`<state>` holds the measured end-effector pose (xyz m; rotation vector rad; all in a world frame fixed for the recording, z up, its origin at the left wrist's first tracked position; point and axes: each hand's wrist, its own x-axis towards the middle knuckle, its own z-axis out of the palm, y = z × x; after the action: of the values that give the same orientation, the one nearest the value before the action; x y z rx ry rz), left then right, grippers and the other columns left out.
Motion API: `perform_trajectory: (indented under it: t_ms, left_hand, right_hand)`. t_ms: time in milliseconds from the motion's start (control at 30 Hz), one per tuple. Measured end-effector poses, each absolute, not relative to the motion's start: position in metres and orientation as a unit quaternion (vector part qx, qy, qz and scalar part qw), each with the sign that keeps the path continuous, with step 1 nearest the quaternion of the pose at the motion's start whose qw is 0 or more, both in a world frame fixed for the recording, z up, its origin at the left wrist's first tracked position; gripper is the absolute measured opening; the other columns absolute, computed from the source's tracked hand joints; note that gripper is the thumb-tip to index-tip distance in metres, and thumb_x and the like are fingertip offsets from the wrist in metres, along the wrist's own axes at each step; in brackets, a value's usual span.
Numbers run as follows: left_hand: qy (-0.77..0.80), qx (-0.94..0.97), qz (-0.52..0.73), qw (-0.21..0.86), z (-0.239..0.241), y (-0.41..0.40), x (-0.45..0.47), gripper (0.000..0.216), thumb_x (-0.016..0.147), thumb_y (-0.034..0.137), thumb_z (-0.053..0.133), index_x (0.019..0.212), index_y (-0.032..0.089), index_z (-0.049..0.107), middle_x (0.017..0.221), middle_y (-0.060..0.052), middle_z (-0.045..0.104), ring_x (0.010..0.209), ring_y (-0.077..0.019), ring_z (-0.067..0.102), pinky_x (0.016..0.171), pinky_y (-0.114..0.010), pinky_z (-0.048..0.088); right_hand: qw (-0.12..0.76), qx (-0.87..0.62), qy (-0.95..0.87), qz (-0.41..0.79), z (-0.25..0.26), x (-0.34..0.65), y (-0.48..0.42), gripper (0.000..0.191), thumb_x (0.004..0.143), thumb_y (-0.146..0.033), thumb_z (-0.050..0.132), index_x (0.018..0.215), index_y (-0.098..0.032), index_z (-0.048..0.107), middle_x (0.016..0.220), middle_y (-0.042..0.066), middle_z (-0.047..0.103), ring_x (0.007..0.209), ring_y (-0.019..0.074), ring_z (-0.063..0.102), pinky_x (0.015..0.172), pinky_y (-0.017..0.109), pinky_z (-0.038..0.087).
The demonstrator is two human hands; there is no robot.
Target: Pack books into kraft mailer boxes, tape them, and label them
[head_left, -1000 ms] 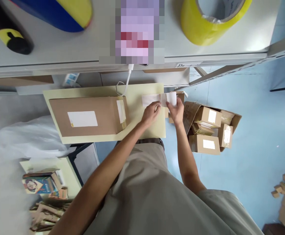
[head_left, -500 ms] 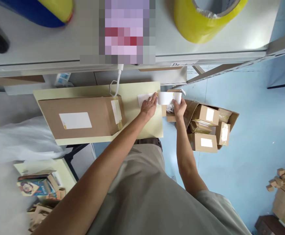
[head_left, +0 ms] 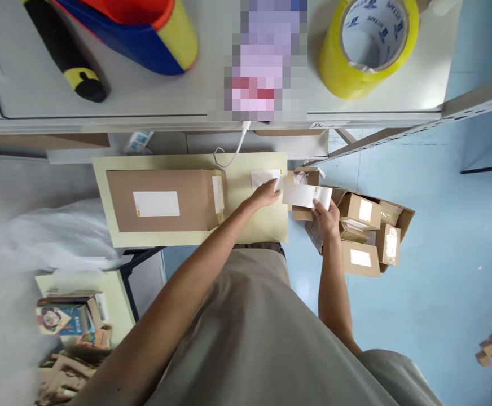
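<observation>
Holding label strip (head_left: 300,195), right hand (head_left: 329,219) drawn back

Yellow tape roll (head_left: 350,76) on grey shelf (head_left: 153,97); books (head_left: 70,316) stacked lower left.

Partly under the fingers of the left hand (head_left: 265,193) lies a label (head_left: 261,178), on the table (head_left: 267,225); to the left of these fingers, also on it, rests a carton (head_left: 197,200); between the fingers of the right hand (head_left: 327,217) is a label strip (head_left: 301,196); just ahead and left of them is an open box (head_left: 313,178); to their right is a second box (head_left: 405,219), with parcels (head_left: 361,258) inside; ahead of all fingers is the shelf (head_left: 153,96), with a tape roll (head_left: 334,70) on it.
</observation>
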<state>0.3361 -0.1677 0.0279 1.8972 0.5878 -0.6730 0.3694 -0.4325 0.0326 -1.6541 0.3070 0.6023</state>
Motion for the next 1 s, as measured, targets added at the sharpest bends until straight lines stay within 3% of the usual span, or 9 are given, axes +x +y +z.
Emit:
perform_trajectory:
  t_ms: [67,167,300,433,600,733,1000]
  left_hand:
    - [0.302,0.681,-0.253,0.616,0.048,-0.164,0.317,0.051,0.101,0.049,0.062,0.136,0.014,0.073,0.145,-0.024,0.074,0.137,-0.0377,0.071,0.113,-0.048,0.059]
    - [0.343,0.539,-0.203,0.742,0.089,-0.16,0.279,0.063,0.1,0.069,0.055,0.121,0.014,0.077,0.119,-0.02,0.083,0.112,-0.034,0.08,0.095,-0.046,0.066]
    - [0.342,0.546,-0.141,0.752,0.146,-0.155,0.233,0.058,0.079,0.069,0.088,0.102,0.016,0.081,0.106,-0.013,0.083,0.094,-0.0269,0.078,0.076,-0.035,0.065]
    - [0.38,0.576,-0.061,0.721,0.179,-0.153,0.205,0.057,0.074,0.069,0.094,0.085,0.016,0.079,0.086,-0.005,0.076,0.071,-0.0164,0.069,0.066,-0.03,0.061]
    - [0.407,0.587,-0.008,0.699,0.201,-0.146,0.179,0.057,0.078,0.071,0.091,0.077,0.018,0.073,0.075,-0.001,0.067,0.065,-0.0146,0.067,0.065,-0.029,0.061]
    - [0.388,0.595,-0.009,0.704,0.222,-0.13,0.158,0.054,0.083,0.071,0.086,0.085,0.017,0.077,0.074,-0.003,0.071,0.067,-0.0179,0.072,0.063,-0.03,0.06]
    - [0.322,0.627,-0.055,0.707,0.253,-0.109,0.13,0.031,0.084,0.047,0.087,0.093,0.018,0.082,0.082,-0.008,0.081,0.072,-0.0214,0.077,0.058,-0.03,0.058]
  right_hand:
    - [0.656,-0.689,0.152,0.268,0.055,0.359,-0.422,0.05,0.08,-0.054,0.089,0.117,-0.022,0.076,0.115,0.009,0.081,0.102,0.0273,0.077,0.081,0.037,0.066]
    - [0.68,-0.657,0.149,0.289,0.086,0.344,-0.407,0.053,0.077,-0.053,0.094,0.118,-0.023,0.077,0.12,0.009,0.082,0.103,0.0276,0.078,0.078,0.036,0.067]
    - [0.701,-0.624,0.131,0.319,0.121,0.33,-0.389,0.052,0.077,-0.05,0.098,0.118,-0.024,0.079,0.118,0.006,0.083,0.1,0.0246,0.078,0.078,0.034,0.066]
    - [0.706,-0.615,0.095,0.338,0.148,0.318,-0.377,0.045,0.078,-0.051,0.099,0.11,-0.025,0.081,0.11,0.004,0.084,0.097,0.0239,0.078,0.079,0.035,0.065]
    - [0.691,-0.635,0.055,0.342,0.167,0.302,-0.367,0.042,0.077,-0.055,0.099,0.099,-0.025,0.079,0.094,0.002,0.082,0.087,0.0229,0.076,0.074,0.035,0.064]
    - [0.703,-0.63,0.067,0.323,0.176,0.295,-0.357,0.044,0.074,-0.056,0.1,0.094,-0.023,0.077,0.093,0.002,0.081,0.08,0.0198,0.072,0.066,0.032,0.061]
    - [0.7,-0.643,0.033,0.309,0.188,0.294,-0.348,0.046,0.077,-0.054,0.098,0.104,-0.024,0.077,0.102,0.004,0.081,0.084,0.0196,0.072,0.063,0.031,0.059]
